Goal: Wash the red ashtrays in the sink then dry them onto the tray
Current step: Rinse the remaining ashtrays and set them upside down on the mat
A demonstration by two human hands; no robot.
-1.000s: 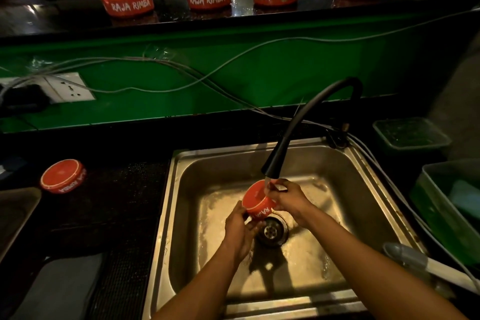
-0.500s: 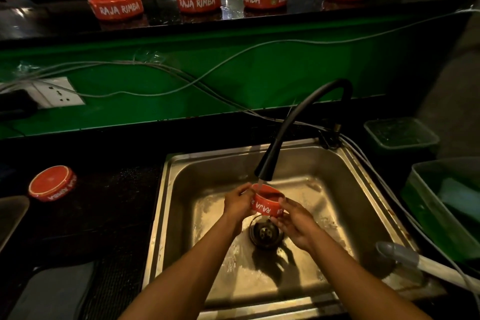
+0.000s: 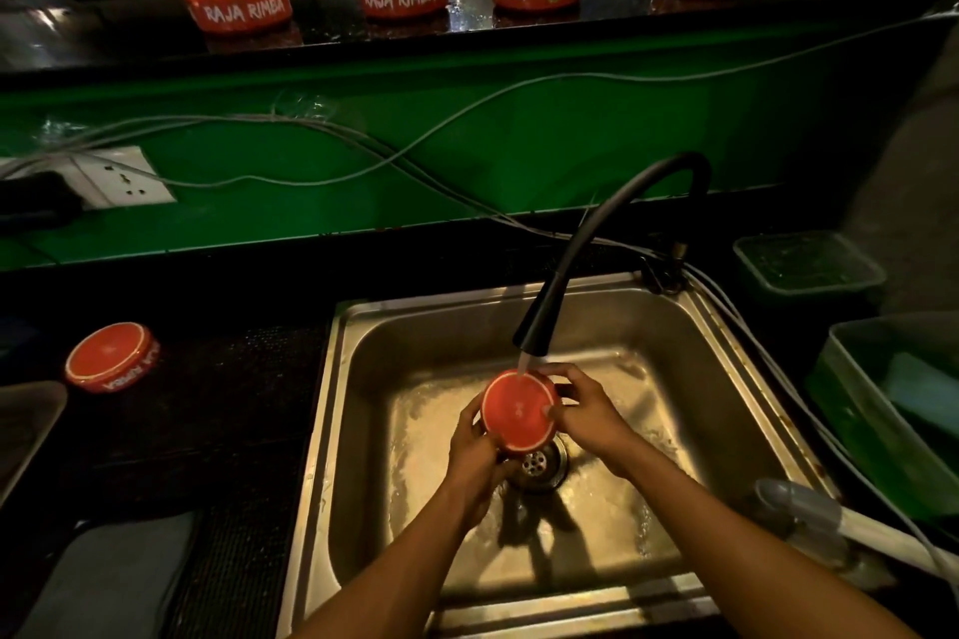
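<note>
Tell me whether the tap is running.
On: a thin stream falls from the black faucet onto the ashtray both hands hold over the sink.

Ashtray [image 3: 519, 414] over sink [image 3: 726, 379] (another [image 3: 110, 355] lies left).

You hold a red ashtray [image 3: 519, 414] with a thin white ring on its base; at nine o'clock another red ashtray [image 3: 110, 355] shows white lettering; the sink [image 3: 363, 379] is steel grey; the tap [image 3: 597, 244] is black; at twelve o'clock the wall [image 3: 519, 151] is bright green.
</note>
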